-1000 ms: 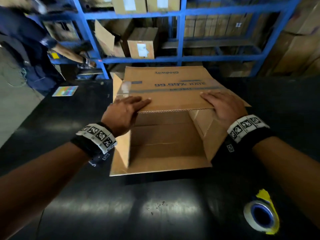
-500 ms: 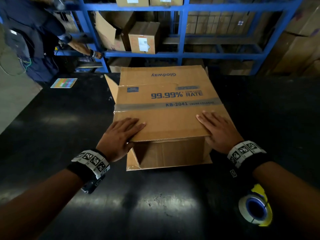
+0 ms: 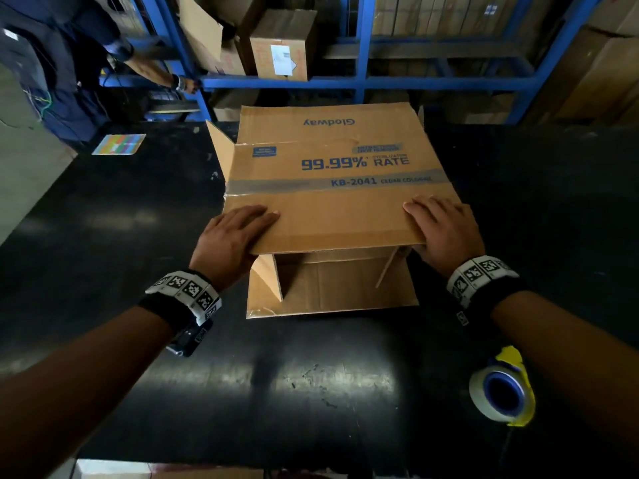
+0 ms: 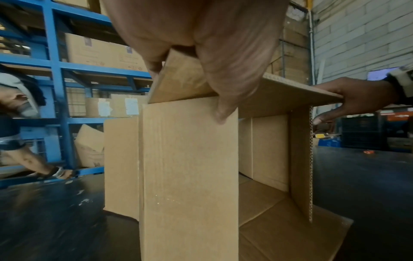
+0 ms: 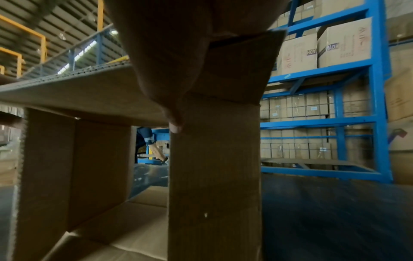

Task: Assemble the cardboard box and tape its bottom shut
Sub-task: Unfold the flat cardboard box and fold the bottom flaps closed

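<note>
A brown cardboard box [image 3: 332,202] printed "99.99% RATE" lies on its side on the black table [image 3: 103,236], its open end facing me and its flaps spread. My left hand [image 3: 235,236] holds the near left corner of the top panel, fingers flat on top. In the left wrist view its thumb [image 4: 221,113] presses the left side flap [image 4: 190,176]. My right hand [image 3: 442,226] holds the near right corner the same way, thumb [image 5: 174,123] down on the right flap [image 5: 214,176]. A tape roll [image 3: 501,392] with a blue core lies near my right forearm.
Blue steel shelves [image 3: 363,83] stacked with cartons stand just behind the table. Another person [image 3: 69,46] bends at the shelves, back left. A coloured card [image 3: 119,144] lies at the table's far left. The table's near edge runs just below my forearms.
The box has gone from a slanted, half-collapsed shape to a squarer one. Its top panel and both my hands have shifted toward me.
</note>
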`<state>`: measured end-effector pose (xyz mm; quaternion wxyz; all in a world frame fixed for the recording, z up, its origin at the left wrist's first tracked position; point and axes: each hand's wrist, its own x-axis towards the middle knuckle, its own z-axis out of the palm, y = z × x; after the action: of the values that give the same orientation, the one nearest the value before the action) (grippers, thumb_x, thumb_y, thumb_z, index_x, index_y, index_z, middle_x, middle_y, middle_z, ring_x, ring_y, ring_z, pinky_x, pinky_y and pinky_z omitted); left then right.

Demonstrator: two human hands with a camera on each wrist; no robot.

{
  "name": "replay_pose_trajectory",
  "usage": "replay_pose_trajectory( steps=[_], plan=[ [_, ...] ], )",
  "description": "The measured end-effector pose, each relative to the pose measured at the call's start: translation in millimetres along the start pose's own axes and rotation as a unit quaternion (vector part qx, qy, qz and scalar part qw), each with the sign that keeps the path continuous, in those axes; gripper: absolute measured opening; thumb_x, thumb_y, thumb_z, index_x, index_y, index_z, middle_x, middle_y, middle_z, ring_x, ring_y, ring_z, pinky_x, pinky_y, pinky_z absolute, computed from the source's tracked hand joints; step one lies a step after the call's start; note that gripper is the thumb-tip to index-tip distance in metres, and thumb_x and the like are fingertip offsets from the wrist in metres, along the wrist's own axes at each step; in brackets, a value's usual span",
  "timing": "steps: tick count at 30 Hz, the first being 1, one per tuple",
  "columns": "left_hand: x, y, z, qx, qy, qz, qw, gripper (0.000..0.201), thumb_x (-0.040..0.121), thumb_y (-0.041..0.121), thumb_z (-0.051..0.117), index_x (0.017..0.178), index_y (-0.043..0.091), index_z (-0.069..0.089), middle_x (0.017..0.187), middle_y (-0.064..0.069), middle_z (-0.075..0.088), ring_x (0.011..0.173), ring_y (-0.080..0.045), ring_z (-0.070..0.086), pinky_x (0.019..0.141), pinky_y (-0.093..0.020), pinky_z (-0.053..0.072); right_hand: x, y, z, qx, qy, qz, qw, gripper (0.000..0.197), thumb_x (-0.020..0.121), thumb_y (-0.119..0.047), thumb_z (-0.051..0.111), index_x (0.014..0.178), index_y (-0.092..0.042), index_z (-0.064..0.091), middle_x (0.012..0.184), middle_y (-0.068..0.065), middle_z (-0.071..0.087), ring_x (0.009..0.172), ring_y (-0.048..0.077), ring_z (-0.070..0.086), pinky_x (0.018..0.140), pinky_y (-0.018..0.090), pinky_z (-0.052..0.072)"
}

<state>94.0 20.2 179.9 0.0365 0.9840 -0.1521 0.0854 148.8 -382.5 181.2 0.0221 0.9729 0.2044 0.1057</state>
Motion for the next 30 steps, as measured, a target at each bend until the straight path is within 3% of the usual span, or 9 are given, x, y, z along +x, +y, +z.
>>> replay_pose_trajectory(
  steps=[4, 9, 12, 16, 18, 20, 22, 26, 30],
  plan=[
    [-0.5, -7.8, 3.3, -0.021, 0.019, -0.035, 0.999, 0.078, 0.082, 0.03, 0.077, 0.152, 0.027, 0.045, 0.153, -0.007, 0.049, 0.134, -0.034, 0.053, 0.111, -0.054, 0.04, 2.7, -23.5, 5.5, 0.01, 0.013, 0.026, 1.0, 0.077, 0.066, -0.03, 0.085, 0.135, -0.017, 0.051, 0.139, 0.009, 0.055, 0.126, 0.033, 0.049, 0.096, 0.048, 0.038],
    [-17.3, 0.4, 10.8, -0.016, 0.003, -0.033, 0.999, 0.089, 0.083, 0.041, 0.075, 0.159, 0.025, 0.031, 0.161, -0.008, 0.036, 0.147, -0.031, 0.039, 0.123, -0.056, 0.026, -13.5, -30.7, 14.0, 0.044, 0.017, 0.039, 0.998, 0.087, 0.071, -0.027, 0.082, 0.147, -0.017, 0.04, 0.155, 0.011, 0.041, 0.145, 0.033, 0.034, 0.112, 0.052, 0.031],
    [-28.9, 13.2, 2.5, -0.034, 0.033, -0.053, 0.997, 0.086, 0.082, 0.045, 0.077, 0.156, 0.027, 0.038, 0.161, -0.009, 0.035, 0.148, -0.03, 0.035, 0.123, -0.055, 0.024, -25.5, -31.4, 4.6, 0.1, 0.046, 0.01, 0.994, 0.08, 0.077, -0.026, 0.073, 0.15, -0.018, 0.041, 0.16, 0.012, 0.034, 0.151, 0.032, 0.024, 0.116, 0.054, 0.026],
    [-63.8, 41.3, -11.6, -0.089, 0.137, -0.081, 0.983, 0.075, 0.079, 0.043, 0.078, 0.145, 0.019, 0.054, 0.154, -0.016, 0.038, 0.139, -0.035, 0.04, 0.109, -0.053, 0.037, -68.9, -45.5, -3.0, 0.163, 0.147, -0.015, 0.976, 0.059, 0.078, -0.022, 0.072, 0.134, -0.009, 0.062, 0.144, 0.021, 0.048, 0.134, 0.038, 0.045, 0.106, 0.052, 0.04],
    [-91.0, 53.3, -6.9, -0.121, 0.163, -0.086, 0.975, 0.067, 0.08, 0.043, 0.075, 0.14, 0.017, 0.058, 0.146, -0.017, 0.044, 0.129, -0.034, 0.045, 0.103, -0.048, 0.04, -100.3, -52.0, 6.2, 0.191, 0.147, -0.004, 0.97, 0.055, 0.078, -0.022, 0.073, 0.13, -0.008, 0.065, 0.138, 0.02, 0.051, 0.126, 0.035, 0.05, 0.102, 0.047, 0.044],
    [-117.6, 55.5, 12.1, -0.157, 0.103, -0.106, 0.977, 0.065, 0.081, 0.048, 0.068, 0.14, 0.022, 0.057, 0.141, -0.011, 0.047, 0.124, -0.023, 0.046, 0.099, -0.043, 0.043, -126.7, -53.2, 26.7, 0.233, 0.118, 0.03, 0.965, 0.052, 0.079, -0.025, 0.07, 0.128, -0.008, 0.066, 0.134, 0.016, 0.052, 0.121, 0.033, 0.053, 0.098, 0.046, 0.047],
    [-136.6, 47.4, 44.0, -0.189, -0.007, -0.148, 0.971, 0.068, 0.081, 0.055, 0.063, 0.143, 0.03, 0.051, 0.141, -0.002, 0.044, 0.123, -0.016, 0.047, 0.098, -0.042, 0.049, -142.3, -50.4, 53.7, 0.273, 0.077, 0.076, 0.956, 0.048, 0.081, -0.03, 0.064, 0.125, -0.01, 0.066, 0.13, 0.008, 0.051, 0.117, 0.029, 0.056, 0.096, 0.044, 0.049],
    [-140.9, 16.3, 109.3, -0.194, -0.153, -0.239, 0.939, 0.073, 0.085, 0.045, 0.076, 0.149, 0.034, 0.043, 0.145, -0.005, 0.041, 0.126, -0.029, 0.055, 0.101, -0.044, 0.053, -139.2, -41.5, 101.9, 0.286, -0.036, 0.167, 0.943, 0.042, 0.087, -0.032, 0.065, 0.128, -0.021, 0.06, 0.128, 0.003, 0.049, 0.112, 0.026, 0.06, 0.094, 0.04, 0.053],
    [-105.6, 0.4, 149.1, -0.216, -0.208, -0.307, 0.903, 0.078, 0.087, 0.037, 0.078, 0.154, 0.029, 0.039, 0.149, -0.015, 0.036, 0.128, -0.036, 0.055, 0.108, -0.048, 0.049, -106.8, -34.0, 131.9, 0.266, -0.113, 0.25, 0.924, 0.041, 0.091, -0.034, 0.065, 0.127, -0.017, 0.059, 0.127, 0.013, 0.051, 0.109, 0.035, 0.059, 0.089, 0.039, 0.051]
  ],
)
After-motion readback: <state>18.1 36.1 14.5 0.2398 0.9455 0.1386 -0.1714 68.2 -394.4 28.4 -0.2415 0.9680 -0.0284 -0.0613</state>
